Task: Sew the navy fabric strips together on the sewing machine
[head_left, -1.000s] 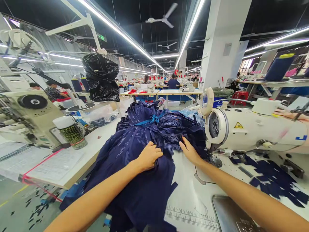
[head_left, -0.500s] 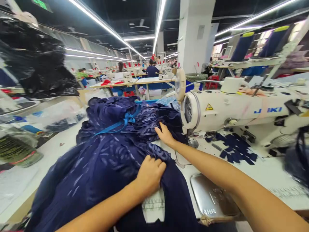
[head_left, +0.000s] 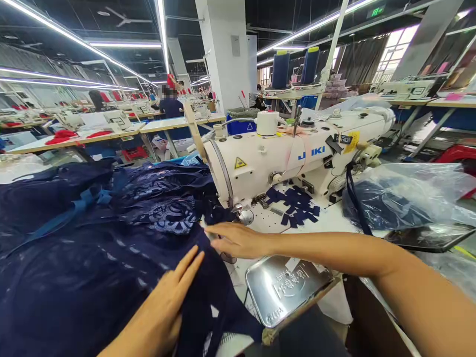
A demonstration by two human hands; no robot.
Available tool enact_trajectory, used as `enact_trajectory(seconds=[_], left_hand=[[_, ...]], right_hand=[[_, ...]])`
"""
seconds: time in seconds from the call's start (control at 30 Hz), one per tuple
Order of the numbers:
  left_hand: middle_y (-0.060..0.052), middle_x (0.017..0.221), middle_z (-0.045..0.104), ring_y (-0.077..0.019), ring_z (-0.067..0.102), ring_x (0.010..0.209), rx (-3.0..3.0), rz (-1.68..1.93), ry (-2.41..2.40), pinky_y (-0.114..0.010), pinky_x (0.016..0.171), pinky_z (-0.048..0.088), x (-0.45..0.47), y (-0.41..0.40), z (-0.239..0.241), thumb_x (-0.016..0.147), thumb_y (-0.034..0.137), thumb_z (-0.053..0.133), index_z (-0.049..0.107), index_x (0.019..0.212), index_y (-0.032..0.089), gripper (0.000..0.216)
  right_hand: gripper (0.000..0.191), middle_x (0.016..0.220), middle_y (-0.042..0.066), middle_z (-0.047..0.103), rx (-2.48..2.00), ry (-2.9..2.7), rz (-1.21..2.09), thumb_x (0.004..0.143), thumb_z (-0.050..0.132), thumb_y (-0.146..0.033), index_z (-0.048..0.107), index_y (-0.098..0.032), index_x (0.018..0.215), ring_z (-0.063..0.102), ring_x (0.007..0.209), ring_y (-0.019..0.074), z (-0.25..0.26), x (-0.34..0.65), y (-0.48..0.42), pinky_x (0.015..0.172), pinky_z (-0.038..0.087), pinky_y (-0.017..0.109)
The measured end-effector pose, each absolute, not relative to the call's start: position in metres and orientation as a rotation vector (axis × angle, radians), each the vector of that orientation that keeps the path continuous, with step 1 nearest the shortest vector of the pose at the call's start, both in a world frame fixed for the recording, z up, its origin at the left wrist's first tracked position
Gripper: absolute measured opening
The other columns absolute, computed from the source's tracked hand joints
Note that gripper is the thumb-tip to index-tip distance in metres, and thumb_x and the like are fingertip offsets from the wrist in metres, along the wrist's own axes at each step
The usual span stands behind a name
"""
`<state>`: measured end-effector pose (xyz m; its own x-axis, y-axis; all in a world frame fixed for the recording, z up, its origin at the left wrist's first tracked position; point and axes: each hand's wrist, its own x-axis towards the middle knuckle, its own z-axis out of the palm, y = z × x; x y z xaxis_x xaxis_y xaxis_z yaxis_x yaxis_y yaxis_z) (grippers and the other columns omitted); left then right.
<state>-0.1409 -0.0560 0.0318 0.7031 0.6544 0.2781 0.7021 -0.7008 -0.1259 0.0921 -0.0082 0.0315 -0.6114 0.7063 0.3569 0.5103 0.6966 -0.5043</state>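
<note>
A heap of navy garments (head_left: 74, 277) fills the left of the table, with a patterned lace section (head_left: 173, 215) near the machine and a blue tie (head_left: 74, 210) around part of it. My left hand (head_left: 169, 292) lies on the navy cloth, its visible fingers stretched out. My right hand (head_left: 238, 240) reaches in from the right, touching the cloth's edge with extended fingertips, thumb side apart. Just beyond it stands the white sewing machine (head_left: 256, 163), its presser area partly hidden behind the hand and cloth.
A shiny metal tin lid (head_left: 288, 287) lies by the table's front edge. Small navy fabric pieces (head_left: 297, 203) are scattered under the machine arm. To the right is a clear plastic bag (head_left: 401, 193) with dark contents. Thread cones (head_left: 280, 69) stand behind, and a person sits farther back.
The view has swung right. My left hand has gone from a closed grip on the cloth to stretched fingers. My right hand has come nearer to my left, at the cloth's edge.
</note>
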Motion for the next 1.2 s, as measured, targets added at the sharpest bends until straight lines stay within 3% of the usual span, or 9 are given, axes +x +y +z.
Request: enact_trajectory(seconds=[0.17,0.4,0.5,0.63,0.73,0.83,0.97,1.1,1.2], left_hand=[[0.006,0.134,0.042,-0.0117,0.051,0.112,-2.983,-0.376,-1.036,-0.014,0.088,0.046,-0.128,-0.103,0.063,0.081,0.010,0.036,0.024,0.138,0.030,0.061],[0.002,0.118,0.057,-0.0105,0.058,0.100,-2.909,-0.637,-1.200,-0.019,0.086,0.047,-0.089,-0.114,0.073,0.075,0.006,0.030,0.058,0.106,0.024,0.046],[0.002,0.107,0.062,-0.0127,0.059,0.082,-2.773,-0.643,-1.260,-0.025,0.072,0.047,-0.080,-0.120,0.088,0.072,0.007,0.033,0.064,0.083,0.024,0.038],[-0.002,0.081,0.063,-0.0170,0.053,0.077,-2.745,-0.731,-1.351,-0.031,0.070,0.040,-0.053,-0.116,0.104,0.078,0.023,0.043,0.060,0.060,0.020,0.025],[0.001,0.047,0.044,-0.0102,0.041,0.049,-3.024,-0.962,-1.835,-0.025,0.055,0.037,-0.019,-0.099,0.090,0.082,0.039,0.039,0.045,0.045,0.015,0.044],[0.003,0.045,0.041,-0.0069,0.035,0.042,-3.121,-1.280,-2.636,-0.020,0.042,0.030,0.008,-0.078,0.066,0.073,0.050,0.049,0.046,0.048,0.015,0.043],[0.000,0.058,0.056,-0.0091,0.047,0.048,-3.017,-1.510,-3.030,-0.020,0.047,0.037,0.012,-0.051,0.056,0.056,0.039,0.068,0.058,0.068,0.012,0.030],[0.000,0.063,0.056,-0.0110,0.050,0.055,-3.283,-1.059,-2.417,-0.022,0.053,0.040,0.003,-0.034,0.066,0.066,0.020,0.056,0.056,0.067,0.013,0.006],[-0.005,0.075,0.057,-0.0171,0.052,0.074,-3.113,-0.519,-1.496,-0.029,0.066,0.042,0.006,-0.025,0.062,0.070,0.003,0.045,0.055,0.063,0.013,0.016]], right_hand=[[0.026,0.084,0.009,0.061,-1.219,-2.494,-0.182,0.088,0.043,-0.028,0.062,-0.012,0.080,0.052,0.080,0.0205,0.022,0.177,-0.014,0.081,0.034,0.036],[0.019,0.088,0.012,0.058,-1.756,-2.354,-0.511,0.084,0.045,-0.021,0.062,-0.011,0.083,0.046,0.088,0.0246,0.016,0.206,0.020,0.079,0.028,0.036],[0.018,0.088,0.012,0.058,-1.730,-2.415,-0.517,0.082,0.044,-0.015,0.062,-0.012,0.083,0.046,0.086,0.0235,0.018,0.207,0.021,0.080,0.026,0.037],[0.019,0.091,0.012,0.058,-1.649,-2.448,-0.502,0.082,0.043,-0.012,0.061,-0.011,0.083,0.046,0.087,0.0237,0.023,0.206,0.014,0.081,0.026,0.037],[0.017,0.093,0.011,0.058,-1.586,-2.485,-0.339,0.084,0.045,-0.016,0.062,-0.012,0.083,0.046,0.090,0.0230,0.026,0.202,0.006,0.077,0.028,0.035],[0.016,0.088,0.007,0.058,-1.575,-2.555,-0.009,0.084,0.051,-0.023,0.062,-0.015,0.076,0.049,0.089,0.0212,0.029,0.197,0.001,0.071,0.030,0.031],[0.016,0.084,0.004,0.058,-1.607,-2.510,0.204,0.082,0.058,-0.029,0.060,-0.016,0.072,0.052,0.084,0.0194,0.032,0.200,0.005,0.068,0.030,0.029],[0.011,0.087,0.004,0.057,-1.504,-2.416,0.090,0.081,0.059,-0.025,0.057,-0.015,0.085,0.053,0.083,0.0184,0.027,0.201,0.005,0.070,0.030,0.029],[0.014,0.083,0.004,0.057,-1.373,-2.428,-0.006,0.078,0.062,-0.024,0.056,-0.014,0.085,0.052,0.080,0.0185,0.017,0.196,-0.002,0.072,0.030,0.030]])
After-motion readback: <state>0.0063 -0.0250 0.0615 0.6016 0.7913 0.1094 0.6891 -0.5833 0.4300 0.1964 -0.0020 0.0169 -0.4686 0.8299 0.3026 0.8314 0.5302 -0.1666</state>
